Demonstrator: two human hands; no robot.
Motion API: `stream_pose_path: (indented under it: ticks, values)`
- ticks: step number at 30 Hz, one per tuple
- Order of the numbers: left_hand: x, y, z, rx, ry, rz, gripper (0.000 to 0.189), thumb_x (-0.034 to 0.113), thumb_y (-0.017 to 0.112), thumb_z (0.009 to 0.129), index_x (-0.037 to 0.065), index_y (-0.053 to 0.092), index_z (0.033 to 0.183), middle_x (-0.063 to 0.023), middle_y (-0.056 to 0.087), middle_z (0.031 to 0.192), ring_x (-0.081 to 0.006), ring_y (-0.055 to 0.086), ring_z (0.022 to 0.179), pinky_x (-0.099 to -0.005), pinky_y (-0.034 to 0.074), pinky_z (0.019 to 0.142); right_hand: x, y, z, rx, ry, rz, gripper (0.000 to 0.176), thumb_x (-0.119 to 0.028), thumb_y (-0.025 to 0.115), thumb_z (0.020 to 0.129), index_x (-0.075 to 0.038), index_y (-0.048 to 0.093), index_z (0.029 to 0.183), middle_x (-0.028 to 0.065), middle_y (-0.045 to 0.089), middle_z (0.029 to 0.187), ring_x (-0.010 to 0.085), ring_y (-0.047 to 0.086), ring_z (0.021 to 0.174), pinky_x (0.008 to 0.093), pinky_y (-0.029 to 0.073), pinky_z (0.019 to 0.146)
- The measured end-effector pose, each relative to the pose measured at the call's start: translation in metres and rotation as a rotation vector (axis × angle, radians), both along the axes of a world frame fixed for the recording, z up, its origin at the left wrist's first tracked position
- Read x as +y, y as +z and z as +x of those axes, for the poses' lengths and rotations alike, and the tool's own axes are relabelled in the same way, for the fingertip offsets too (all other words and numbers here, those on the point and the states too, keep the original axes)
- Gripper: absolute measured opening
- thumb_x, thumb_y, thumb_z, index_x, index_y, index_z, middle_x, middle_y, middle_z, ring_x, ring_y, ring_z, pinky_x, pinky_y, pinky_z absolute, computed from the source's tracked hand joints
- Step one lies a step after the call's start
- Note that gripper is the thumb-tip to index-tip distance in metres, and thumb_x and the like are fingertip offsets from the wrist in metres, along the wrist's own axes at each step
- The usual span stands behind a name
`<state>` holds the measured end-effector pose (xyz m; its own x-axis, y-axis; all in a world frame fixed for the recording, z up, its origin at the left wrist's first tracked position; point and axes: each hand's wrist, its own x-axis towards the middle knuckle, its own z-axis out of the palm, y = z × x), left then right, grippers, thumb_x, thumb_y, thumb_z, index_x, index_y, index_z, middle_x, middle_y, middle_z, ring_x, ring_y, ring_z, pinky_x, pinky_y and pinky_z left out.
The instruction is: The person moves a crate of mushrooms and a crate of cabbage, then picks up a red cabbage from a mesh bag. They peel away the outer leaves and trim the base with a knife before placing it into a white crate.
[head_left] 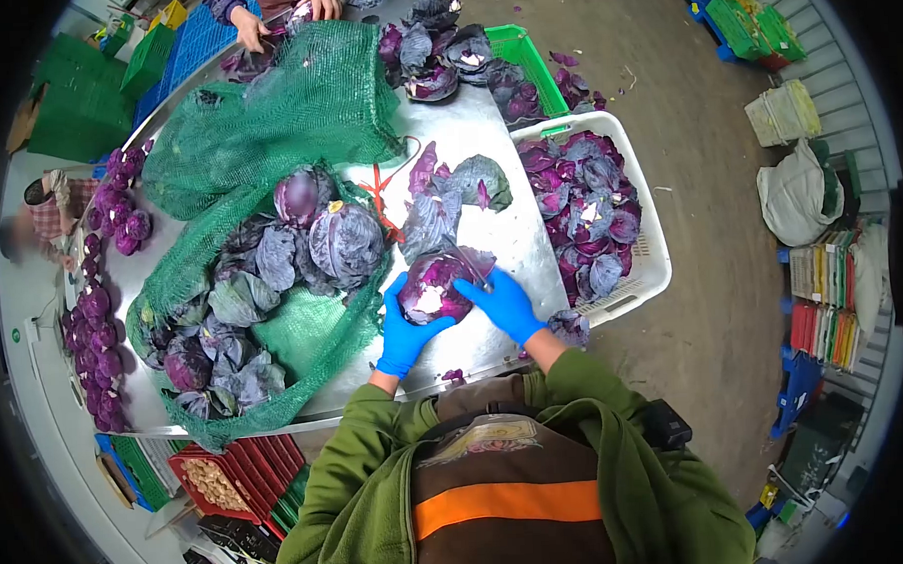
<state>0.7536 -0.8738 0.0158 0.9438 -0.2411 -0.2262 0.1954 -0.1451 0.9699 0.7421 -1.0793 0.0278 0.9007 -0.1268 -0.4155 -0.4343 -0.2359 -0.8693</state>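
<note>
A red cabbage (437, 285) with a pale cut patch is held over the metal table in front of me. My left hand (410, 333), in a blue glove, is wrapped round its left and lower side. My right hand (504, 307), also gloved, presses at the cabbage's right side. A thin, blade-like knife (468, 261) sticks up from the right hand; its handle is hidden. Loose outer leaves (431, 221) lie just beyond the cabbage. To the left, a green mesh sack (319, 331) lies open with several unpeeled cabbages (346, 244) on it.
A white crate (652, 255) full of purple leaves stands at the table's right edge, with a green crate (531, 65) behind it. Peeled cabbages (97, 339) line the left edge. Across the table (515, 250), another person's hands (254, 32) work on a cabbage. A further person stands far left.
</note>
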Motion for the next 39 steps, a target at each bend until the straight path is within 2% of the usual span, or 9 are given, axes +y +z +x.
stream_pose_path:
  ticks: [5, 13, 16, 20, 26, 30, 34, 36, 39]
  values:
    - [-0.007, 0.0, 0.017, 0.173, 0.102, 0.238, 0.111, 0.037, 0.093, 0.061, -0.004, 0.026, 0.141, -0.0212, 0.041, 0.137, -0.0301, 0.047, 0.126, -0.0394, 0.042, 0.105, 0.03, -0.037, -0.022, -0.281, -0.125, -0.234, 0.027, -0.029, 0.065, 0.093, -0.002, 0.062, 0.092, 0.0159, 0.059, 0.08, 0.0315, 0.056, 0.071, 0.0437, 0.044, 0.069]
    - [0.009, -0.006, 0.019, 0.111, 0.022, 0.135, 0.111, 0.039, 0.093, 0.059, -0.005, 0.034, 0.143, -0.0202, 0.047, 0.136, -0.0309, 0.049, 0.126, -0.0415, 0.04, 0.108, -0.029, -0.103, -0.003, -0.075, -0.325, -0.522, 0.03, -0.032, 0.062, 0.091, -0.003, 0.064, 0.095, 0.0186, 0.065, 0.082, 0.0378, 0.065, 0.077, 0.0467, 0.052, 0.07]
    - [0.012, 0.008, 0.021, -0.108, -0.25, 0.27, 0.11, 0.04, 0.093, 0.058, -0.001, 0.037, 0.143, -0.0194, 0.047, 0.137, -0.032, 0.048, 0.128, -0.0414, 0.039, 0.109, -0.057, -0.026, 0.018, -0.461, -0.379, -0.796, 0.037, -0.033, 0.072, 0.086, -0.003, 0.062, 0.105, 0.0121, 0.065, 0.091, 0.0313, 0.065, 0.082, 0.0407, 0.054, 0.073]
    - [-0.006, 0.03, 0.031, -0.288, -0.635, 0.305, 0.109, 0.038, 0.092, 0.059, 0.005, 0.035, 0.146, -0.0253, 0.032, 0.151, -0.0387, 0.037, 0.138, -0.0443, 0.034, 0.113, -0.047, -0.015, 0.001, -0.18, 0.235, 0.09, 0.058, -0.039, 0.081, 0.079, -0.012, 0.062, 0.126, 0.0114, 0.06, 0.114, 0.023, 0.06, 0.107, 0.0337, 0.048, 0.092]
    - [-0.019, 0.012, -0.01, -0.175, -0.207, 0.188, 0.116, 0.039, 0.094, 0.057, 0.001, 0.031, 0.147, -0.0252, 0.029, 0.149, -0.0396, 0.034, 0.138, -0.0453, 0.032, 0.114, -0.038, 0.0, -0.011, -0.044, 0.255, -0.134, 0.065, -0.053, 0.071, 0.083, -0.008, 0.061, 0.128, 0.0149, 0.062, 0.119, 0.0296, 0.061, 0.108, 0.0385, 0.048, 0.094]
    - [-0.038, 0.01, -0.011, -0.201, -0.117, 0.33, 0.118, 0.041, 0.094, 0.057, 0.001, 0.03, 0.147, -0.0242, 0.036, 0.144, -0.0397, 0.035, 0.137, -0.0458, 0.033, 0.113, -0.035, 0.01, -0.014, -0.01, 0.287, -0.35, 0.051, -0.047, 0.069, 0.085, -0.008, 0.067, 0.119, 0.0165, 0.068, 0.097, 0.0337, 0.067, 0.092, 0.041, 0.053, 0.078]
    - [-0.03, 0.015, 0.002, -0.253, -0.262, 0.31, 0.11, 0.038, 0.092, 0.057, 0.004, 0.035, 0.145, -0.0247, 0.036, 0.144, -0.042, 0.035, 0.137, -0.046, 0.033, 0.112, -0.054, -0.04, -0.038, -0.015, 0.126, -0.328, 0.045, -0.044, 0.069, 0.085, -0.008, 0.07, 0.111, 0.0154, 0.069, 0.087, 0.0341, 0.068, 0.085, 0.0412, 0.053, 0.072]
    - [-0.018, 0.029, 0.019, -0.27, -0.503, 0.375, 0.11, 0.033, 0.092, 0.057, 0.007, 0.035, 0.147, -0.0256, 0.029, 0.151, -0.0425, 0.028, 0.142, -0.0452, 0.031, 0.115, -0.059, -0.051, -0.044, 0.133, -0.03, -0.488, 0.046, -0.044, 0.07, 0.084, -0.008, 0.068, 0.112, 0.0161, 0.068, 0.096, 0.0325, 0.067, 0.089, 0.0402, 0.053, 0.074]
    - [-0.014, 0.037, 0.012, -0.286, -0.597, 0.386, 0.108, 0.028, 0.092, 0.059, 0.007, 0.034, 0.148, -0.0259, 0.026, 0.152, -0.0423, 0.027, 0.142, -0.0462, 0.029, 0.115, -0.032, -0.008, -0.034, -0.156, -0.138, -0.341, 0.04, -0.038, 0.067, 0.09, -0.009, 0.064, 0.117, 0.0162, 0.063, 0.111, 0.0328, 0.065, 0.095, 0.0409, 0.052, 0.08]
